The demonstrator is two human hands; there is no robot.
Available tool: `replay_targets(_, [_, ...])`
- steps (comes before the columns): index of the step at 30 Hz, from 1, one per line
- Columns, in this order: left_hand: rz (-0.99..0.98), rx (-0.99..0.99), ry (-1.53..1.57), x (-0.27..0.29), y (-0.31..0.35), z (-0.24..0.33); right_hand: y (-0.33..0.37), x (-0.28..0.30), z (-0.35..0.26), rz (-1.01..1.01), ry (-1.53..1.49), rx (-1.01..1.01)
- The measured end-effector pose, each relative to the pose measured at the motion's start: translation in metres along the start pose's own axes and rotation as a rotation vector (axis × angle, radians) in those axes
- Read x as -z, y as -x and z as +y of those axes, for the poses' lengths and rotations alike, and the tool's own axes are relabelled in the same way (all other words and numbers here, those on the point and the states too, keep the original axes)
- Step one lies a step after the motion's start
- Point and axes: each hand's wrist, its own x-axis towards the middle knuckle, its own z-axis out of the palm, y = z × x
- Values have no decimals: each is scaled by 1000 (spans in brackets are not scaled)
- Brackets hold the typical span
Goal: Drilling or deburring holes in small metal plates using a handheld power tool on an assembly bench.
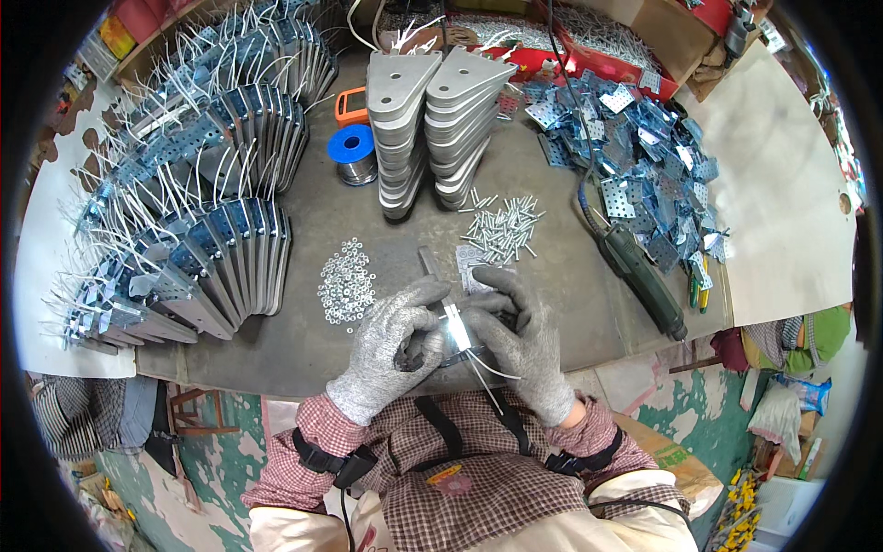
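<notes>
Gloved hands (460, 345) around metal bracket (457, 324)

Bright, even light; fisheye-bent edges.

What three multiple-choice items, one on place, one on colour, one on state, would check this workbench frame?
1. Where does the pile of small silver washers lie?
A. just left of the gloved hands
B. on the blue perforated plates
C. on the floor

2. What colour is the spool of solder wire?
A. red
B. blue
C. yellow

3. How do the left hand and right hand stand?
A. both flat and empty
B. both on one shiny metal strip
C. one on the green power tool

Key: 1 A, the washers sit on the grey bench beside the left glove; 2 B, its flanges are blue; 3 B, both grey gloves close round the strip.
</notes>
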Motion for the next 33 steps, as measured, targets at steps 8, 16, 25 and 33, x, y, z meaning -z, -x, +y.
replay_targets(8, [-33,52,81,10,7,-6,11,95,-6,313,1013,341])
replay_targets(16, [-87,208,127,14,6,1,27,216,8,400,1198,140])
replay_targets(25, [65,179,268,0,7,1,-31,87,-10,9,-1219,357])
replay_targets(33, [76,139,205,-4,5,0,-47,60,19,57,-1500,327])
